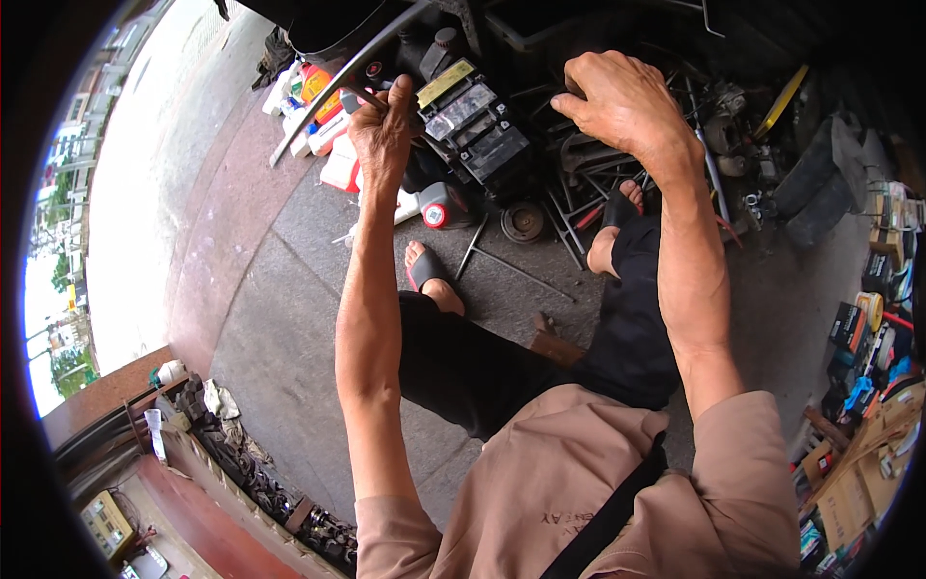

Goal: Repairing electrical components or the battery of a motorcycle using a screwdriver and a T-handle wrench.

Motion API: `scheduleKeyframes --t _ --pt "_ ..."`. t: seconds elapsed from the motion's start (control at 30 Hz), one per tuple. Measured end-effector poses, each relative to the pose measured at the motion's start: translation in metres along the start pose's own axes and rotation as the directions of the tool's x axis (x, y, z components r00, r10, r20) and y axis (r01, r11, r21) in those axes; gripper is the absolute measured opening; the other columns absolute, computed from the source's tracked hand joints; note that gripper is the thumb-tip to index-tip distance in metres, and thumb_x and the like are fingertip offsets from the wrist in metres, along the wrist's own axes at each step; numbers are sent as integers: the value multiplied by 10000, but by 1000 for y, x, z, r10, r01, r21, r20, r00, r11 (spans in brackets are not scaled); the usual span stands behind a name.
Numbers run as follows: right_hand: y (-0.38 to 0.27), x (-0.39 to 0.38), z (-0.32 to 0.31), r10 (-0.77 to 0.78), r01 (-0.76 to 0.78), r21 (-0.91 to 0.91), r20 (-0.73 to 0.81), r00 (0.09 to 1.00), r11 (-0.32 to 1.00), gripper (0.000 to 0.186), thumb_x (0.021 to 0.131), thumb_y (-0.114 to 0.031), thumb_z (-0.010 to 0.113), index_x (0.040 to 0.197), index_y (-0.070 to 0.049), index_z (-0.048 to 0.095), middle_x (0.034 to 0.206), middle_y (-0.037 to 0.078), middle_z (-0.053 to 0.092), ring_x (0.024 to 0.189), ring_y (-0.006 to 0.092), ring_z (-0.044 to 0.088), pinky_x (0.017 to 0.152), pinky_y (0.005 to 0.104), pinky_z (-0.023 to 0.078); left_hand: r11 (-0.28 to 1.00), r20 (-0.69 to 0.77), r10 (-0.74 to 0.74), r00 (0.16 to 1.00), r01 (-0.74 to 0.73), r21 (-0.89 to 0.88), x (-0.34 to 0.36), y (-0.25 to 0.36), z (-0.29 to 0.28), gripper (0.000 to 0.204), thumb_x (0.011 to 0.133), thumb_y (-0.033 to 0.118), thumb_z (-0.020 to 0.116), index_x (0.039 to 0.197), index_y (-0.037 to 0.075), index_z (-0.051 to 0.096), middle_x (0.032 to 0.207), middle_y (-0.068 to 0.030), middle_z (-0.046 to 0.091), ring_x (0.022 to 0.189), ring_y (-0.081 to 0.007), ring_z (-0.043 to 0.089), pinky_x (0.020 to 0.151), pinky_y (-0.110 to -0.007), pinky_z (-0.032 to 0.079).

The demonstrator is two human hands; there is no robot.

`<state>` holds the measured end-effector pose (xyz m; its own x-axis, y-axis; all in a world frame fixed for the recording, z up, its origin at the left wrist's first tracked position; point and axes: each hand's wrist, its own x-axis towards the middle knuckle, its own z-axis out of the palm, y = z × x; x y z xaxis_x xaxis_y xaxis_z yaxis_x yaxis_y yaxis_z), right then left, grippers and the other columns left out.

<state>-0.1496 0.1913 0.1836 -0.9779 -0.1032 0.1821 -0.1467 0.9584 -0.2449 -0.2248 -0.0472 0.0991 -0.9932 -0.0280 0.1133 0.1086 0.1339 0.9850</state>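
Note:
My left hand (384, 140) is raised at the upper middle, its fingers wrapped and its thumb pointing up. It grips the short stem of what looks like a T-handle wrench (328, 99), whose long metal bar slants across just beyond the hand. Over to the right, my right hand (617, 104) hangs above the dark floor clutter with its fingers curled down. A dark gap shows between thumb and forefinger; whatever those fingers hold, if anything, is hidden. Between the hands lies a black battery (492, 150) with a yellow-labelled top edge (446, 83).
Bottles, one with a red cap (436, 215), cluster beside the battery. A T-shaped metal rod (516, 270) and a round metal part (522, 222) lie near my feet. Rods and metal parts fill the upper right. Boxes (854, 487) line the right edge, a parts-filled trough (260, 482) the lower left.

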Motion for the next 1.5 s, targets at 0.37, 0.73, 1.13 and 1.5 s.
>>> scheduleKeyframes --t 0.37,0.73,1.13,1.5 --pt "3 -13 5 -102 103 21 -57 993 994 287 778 -232 621 695 21 515 723 165 577 758 344 573 710 432 447 988 81 69 994 -79 135 -8 -7 -13 280 836 -15 519 1115 -8 499 914 -139 649 793 -155 631 695 -271 513" --pt "2 -9 -3 52 -59 15 292 955 998 136 767 -144 572 739 -14 542 813 147 595 854 309 583 804 409 441 813 -63 180 982 -112 572 -9 8 5 472 766 478 675 665 19 634 499 -19 548 457 -111 499 474 -301 391" --pt "17 -14 0 10 -19 47 171 985 999 243 804 -245 598 827 -9 544 782 131 564 862 301 544 797 403 427 784 -264 317 911 -95 613 2 5 -7 652 797 574 590 413 51 529 351 15 408 344 -83 342 392 -282 271" --pt "-9 8 -22 -70 294 305 -576 814 906 532 835 -385 605 1081 78 516 992 233 582 879 379 595 719 391 500 728 94 475 875 -451 516 -3 13 30 477 837 357 638 515 26 520 445 -39 434 388 -136 399 409 -315 301"
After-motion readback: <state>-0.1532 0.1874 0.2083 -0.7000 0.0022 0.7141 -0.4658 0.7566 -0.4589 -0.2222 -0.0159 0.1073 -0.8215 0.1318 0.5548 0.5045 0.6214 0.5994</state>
